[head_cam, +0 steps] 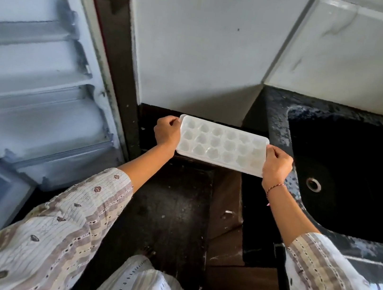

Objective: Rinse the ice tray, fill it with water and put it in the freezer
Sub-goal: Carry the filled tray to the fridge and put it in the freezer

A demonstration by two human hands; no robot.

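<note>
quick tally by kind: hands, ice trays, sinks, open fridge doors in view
hands: 2, the left hand and the right hand, each gripping one end of the tray
ice trays: 1, the white ice tray
sinks: 1, the black sink
open fridge doors: 1, the fridge door
total: 5

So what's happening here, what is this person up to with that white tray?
A person holds a white ice tray level by its two short ends, left hand on one end and right hand on the other. They stand between an open fridge door on their left and a dark sink on their right. The tray hangs over the dark counter, nearer the sink than the fridge. Whether its cups hold water is too hard to tell.
</note>
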